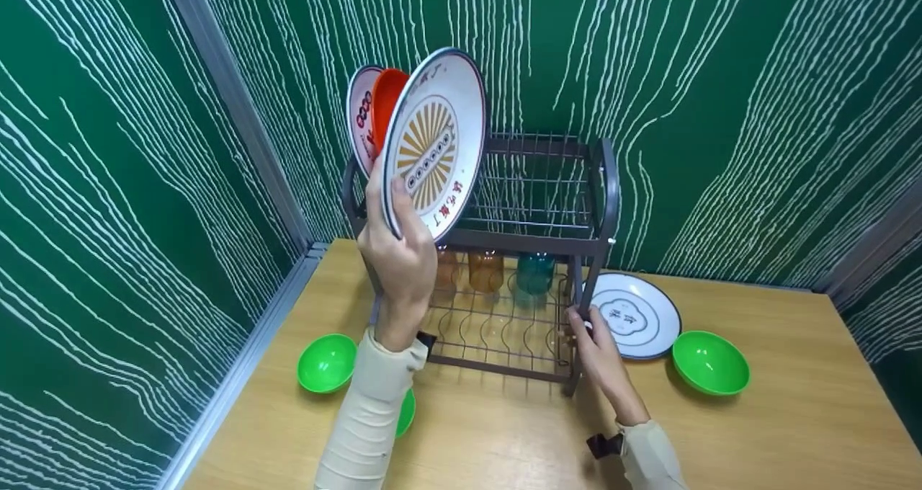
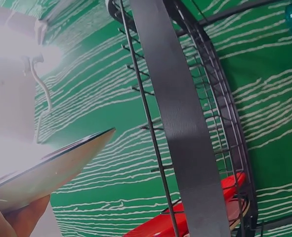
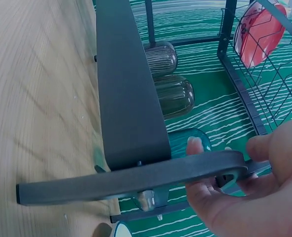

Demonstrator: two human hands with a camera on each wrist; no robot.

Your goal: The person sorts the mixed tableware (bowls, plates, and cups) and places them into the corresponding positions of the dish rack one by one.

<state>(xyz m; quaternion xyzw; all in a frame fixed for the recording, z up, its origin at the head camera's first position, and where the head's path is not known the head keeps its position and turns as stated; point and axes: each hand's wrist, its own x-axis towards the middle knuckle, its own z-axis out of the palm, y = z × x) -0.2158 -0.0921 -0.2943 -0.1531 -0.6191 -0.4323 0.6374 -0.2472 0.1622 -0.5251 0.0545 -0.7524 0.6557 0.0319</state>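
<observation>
Just behind the gripped plate (image 1: pixel 436 144), a red bowl (image 1: pixel 387 101) occupies the rack (image 1: pixel 529 243).

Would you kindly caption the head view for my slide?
Left hand holds a patterned plate by a two-tier rack while the right hand grips its side frame.

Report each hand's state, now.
Left hand: holding the white patterned plate by its edge, above the table.
Right hand: gripping the right side of the dark rack.
</observation>
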